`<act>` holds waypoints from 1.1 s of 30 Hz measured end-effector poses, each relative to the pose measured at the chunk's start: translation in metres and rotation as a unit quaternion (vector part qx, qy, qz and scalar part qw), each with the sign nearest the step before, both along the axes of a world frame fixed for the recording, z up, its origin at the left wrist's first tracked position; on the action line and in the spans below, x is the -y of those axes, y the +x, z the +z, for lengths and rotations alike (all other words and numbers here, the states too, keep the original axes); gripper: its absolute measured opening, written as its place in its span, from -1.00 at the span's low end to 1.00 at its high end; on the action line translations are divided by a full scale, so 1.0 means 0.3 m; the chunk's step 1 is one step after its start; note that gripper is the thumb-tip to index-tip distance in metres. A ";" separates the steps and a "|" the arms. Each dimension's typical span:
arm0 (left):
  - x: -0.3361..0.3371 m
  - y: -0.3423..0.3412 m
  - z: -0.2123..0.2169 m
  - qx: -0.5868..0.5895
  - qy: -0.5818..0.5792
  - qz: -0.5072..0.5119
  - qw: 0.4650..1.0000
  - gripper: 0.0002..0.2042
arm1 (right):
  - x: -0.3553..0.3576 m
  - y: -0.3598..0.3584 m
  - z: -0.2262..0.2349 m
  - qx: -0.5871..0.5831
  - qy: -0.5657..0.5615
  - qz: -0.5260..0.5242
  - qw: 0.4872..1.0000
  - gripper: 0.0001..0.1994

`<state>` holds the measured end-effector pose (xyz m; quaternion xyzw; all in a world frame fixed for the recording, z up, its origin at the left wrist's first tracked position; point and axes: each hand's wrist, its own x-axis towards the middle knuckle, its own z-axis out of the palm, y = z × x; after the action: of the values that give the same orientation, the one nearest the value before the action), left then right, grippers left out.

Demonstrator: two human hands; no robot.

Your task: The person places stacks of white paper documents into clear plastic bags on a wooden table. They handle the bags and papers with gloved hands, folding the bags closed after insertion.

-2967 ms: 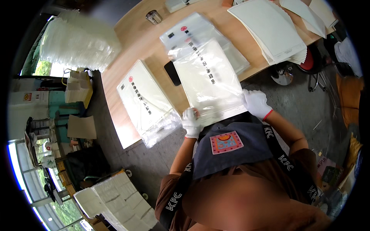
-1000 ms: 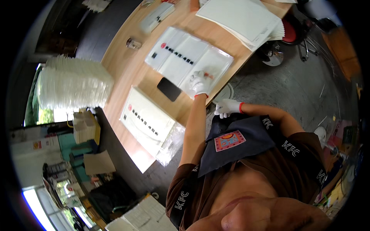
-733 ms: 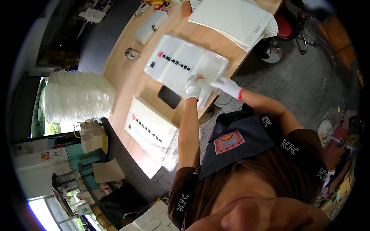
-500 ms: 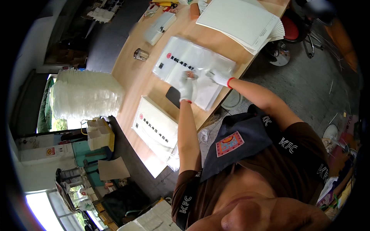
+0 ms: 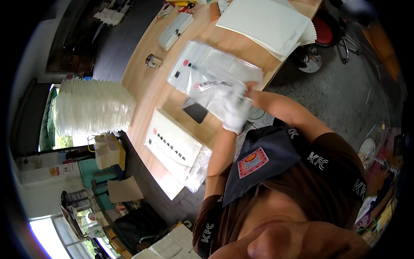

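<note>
A clear plastic bag (image 5: 211, 95) with dark print and a red emblem is raised slantwise over the flat pile of similar printed bags (image 5: 179, 71) on the table. My left hand (image 5: 236, 113), in a white glove, is closed at the bag's near right end, its fingers blurred. My right hand (image 5: 236, 91), also gloved, meets the left there; its fingers are smeared and partly covered. Beside the bag's lower left corner lies a dark flat rectangle (image 5: 196, 113). Nearer me on the left is a stack of white printed packets (image 5: 172, 144) in clear wrap.
A small clear jar (image 5: 154, 61) and a pale flat case (image 5: 176, 32) stand farther along the wooden table (image 5: 142, 93). Large white sheets (image 5: 263, 23) are piled at the far right. Left of the table rises a tall translucent plastic stack (image 5: 92, 105); a red stool (image 5: 323, 32) is at right.
A bag has come up off the pile and shifted toward me. My left hand has swung right to meet the right hand, uncovering more of the dark rectangle.
</note>
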<state>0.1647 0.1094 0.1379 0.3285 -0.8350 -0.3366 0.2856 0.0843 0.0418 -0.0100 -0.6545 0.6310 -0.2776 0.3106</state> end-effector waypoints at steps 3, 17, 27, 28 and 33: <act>-0.077 -0.045 0.009 -0.060 0.039 -0.036 0.997 -0.80 | -0.088 -0.086 0.066 -0.053 -0.026 0.085 0.995 -0.75; 0.224 -0.171 -0.293 -0.096 0.210 0.012 0.973 -0.76 | -0.240 -0.896 0.189 -0.407 -0.296 0.047 0.863 -0.69; 0.218 -0.208 -0.284 -0.293 0.507 0.048 0.809 -0.65 | -0.456 -0.555 0.406 -0.160 -0.322 0.007 0.933 -0.72; 0.220 -0.144 -0.246 -0.245 0.489 0.037 0.837 -0.65 | -0.465 -0.604 0.365 -0.144 -0.309 -0.089 0.936 -0.71; 0.224 -0.023 -0.144 -0.043 0.401 -0.021 0.915 -0.65 | -0.407 -0.693 0.089 0.557 0.017 -0.101 0.824 -0.66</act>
<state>0.1578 0.0423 0.0946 0.3835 -0.6231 -0.6630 0.1582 -0.1237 0.1638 0.0168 -0.3160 0.4177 -0.6137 0.5909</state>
